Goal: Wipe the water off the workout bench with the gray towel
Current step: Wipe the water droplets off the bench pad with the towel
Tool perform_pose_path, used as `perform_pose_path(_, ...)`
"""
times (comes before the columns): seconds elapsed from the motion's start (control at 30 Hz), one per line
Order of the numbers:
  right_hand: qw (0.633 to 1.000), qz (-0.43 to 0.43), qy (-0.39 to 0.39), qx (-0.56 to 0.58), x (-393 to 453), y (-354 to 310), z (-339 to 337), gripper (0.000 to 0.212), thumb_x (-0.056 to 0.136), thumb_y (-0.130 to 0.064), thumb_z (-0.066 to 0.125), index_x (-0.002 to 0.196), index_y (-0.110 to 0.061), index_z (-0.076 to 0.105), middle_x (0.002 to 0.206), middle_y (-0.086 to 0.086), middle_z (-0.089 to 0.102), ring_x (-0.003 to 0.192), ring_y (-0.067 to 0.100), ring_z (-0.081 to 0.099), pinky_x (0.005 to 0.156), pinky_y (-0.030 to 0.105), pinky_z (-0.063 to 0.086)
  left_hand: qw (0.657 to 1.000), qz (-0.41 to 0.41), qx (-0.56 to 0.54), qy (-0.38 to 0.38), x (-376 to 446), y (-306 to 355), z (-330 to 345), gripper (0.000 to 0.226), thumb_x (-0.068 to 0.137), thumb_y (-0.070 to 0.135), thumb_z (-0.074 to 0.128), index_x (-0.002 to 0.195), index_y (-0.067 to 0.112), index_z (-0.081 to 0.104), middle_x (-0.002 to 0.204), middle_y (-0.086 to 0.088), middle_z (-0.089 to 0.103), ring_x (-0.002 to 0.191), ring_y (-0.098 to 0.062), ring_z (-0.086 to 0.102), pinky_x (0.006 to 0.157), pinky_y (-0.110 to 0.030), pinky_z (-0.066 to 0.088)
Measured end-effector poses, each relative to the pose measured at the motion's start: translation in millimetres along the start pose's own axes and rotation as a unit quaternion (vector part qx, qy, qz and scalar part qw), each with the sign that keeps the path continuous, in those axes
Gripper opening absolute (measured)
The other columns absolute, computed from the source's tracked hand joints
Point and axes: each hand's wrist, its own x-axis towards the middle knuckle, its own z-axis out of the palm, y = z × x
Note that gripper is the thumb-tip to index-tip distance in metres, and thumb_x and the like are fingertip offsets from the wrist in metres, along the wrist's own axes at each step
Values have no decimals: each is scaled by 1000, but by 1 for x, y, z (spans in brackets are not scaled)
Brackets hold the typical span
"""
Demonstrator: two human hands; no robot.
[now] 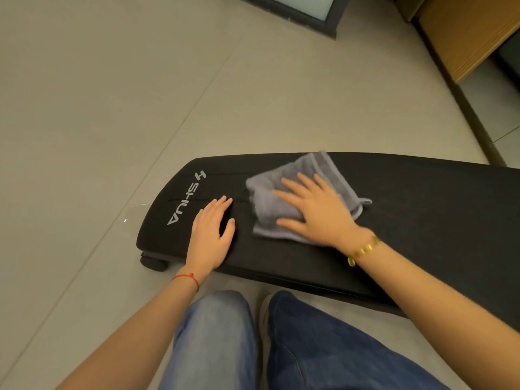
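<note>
A black padded workout bench [408,220] with a silver logo lies low across the tiled floor. The gray towel [284,175], folded and a little blurred, lies on the bench's middle. My right hand [315,209] presses flat on the towel with its fingers spread. My left hand [211,232] rests flat on the bare bench pad to the left of the towel, next to the logo. A few small dark specks show on the pad just left of the towel; I cannot tell whether they are water.
Beige floor tiles [112,108] surround the bench. A wooden cabinet [464,32] stands at the top right and a dark door frame [309,15] at the top. My knees in blue jeans [309,347] are just in front of the bench. A bench wheel [153,263] shows under its left end.
</note>
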Motion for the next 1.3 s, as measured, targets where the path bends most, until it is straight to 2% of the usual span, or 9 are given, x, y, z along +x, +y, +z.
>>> perform_pose_path(0.13,997,-64,-10,29,-70,-11,-9,67,90,-75,30,149,-42,31,159,-11,26,150,17,17,123,44,12,1000,0,-1,3,0,-1,0,46,98,30,45,144,24,42,152,6,38,145,-13,26,120,-44,21)
perform_pose_path(0.27,998,50,33,17,-38,42,-11,72,86,-78,27,144,-37,43,152,-2,42,144,27,33,119,46,22,1000,-3,4,2,0,1,0,46,99,30,44,145,25,41,153,7,37,145,-12,25,120,-43,20)
perform_pose_path(0.4,988,150,33,-17,28,54,-3,73,88,-73,33,147,-31,41,156,4,37,146,34,26,120,53,14,1000,-14,0,8,0,3,-1,45,98,30,45,144,26,42,152,8,39,144,-11,26,120,-42,21)
perform_pose_path(0.57,1000,5,9,5,-10,-15,2,70,87,-72,29,144,-34,44,154,1,40,144,33,32,119,52,21,1000,-4,-5,6,0,1,-2,46,97,28,45,143,26,43,151,7,39,144,-13,28,119,-44,22)
perform_pose_path(0.67,999,-46,-5,17,-65,-21,-7,67,91,-73,31,149,-40,31,160,-9,26,150,20,18,123,45,14,1000,-5,-1,3,0,0,-1,46,98,30,44,144,26,42,152,8,38,144,-12,27,120,-43,21)
perform_pose_path(0.83,994,103,47,11,-42,45,-16,74,85,-74,30,143,-32,46,152,2,43,143,31,34,117,48,24,1000,-10,4,1,-1,2,-2,46,98,31,43,144,27,41,152,8,37,145,-11,26,121,-41,18)
perform_pose_path(0.93,983,181,36,-10,8,58,-11,73,88,-71,38,146,-28,42,156,5,37,146,35,26,120,52,16,1000,-18,-1,2,0,3,-2,46,98,31,43,144,27,42,152,9,38,144,-11,26,120,-41,19)
perform_pose_path(1.17,1000,-2,7,5,-39,-14,-3,68,89,-72,32,146,-36,40,155,-3,38,145,28,29,120,47,18,1000,-12,0,1,0,2,-2,46,98,30,45,144,27,41,152,9,37,145,-11,25,121,-40,18)
perform_pose_path(1.3,1000,-2,-1,26,-85,3,-19,68,89,-75,31,149,-42,31,158,-11,28,149,18,19,123,42,14,1000,-13,0,4,0,4,-3,46,98,30,44,144,27,41,152,9,37,144,-10,25,121,-40,18)
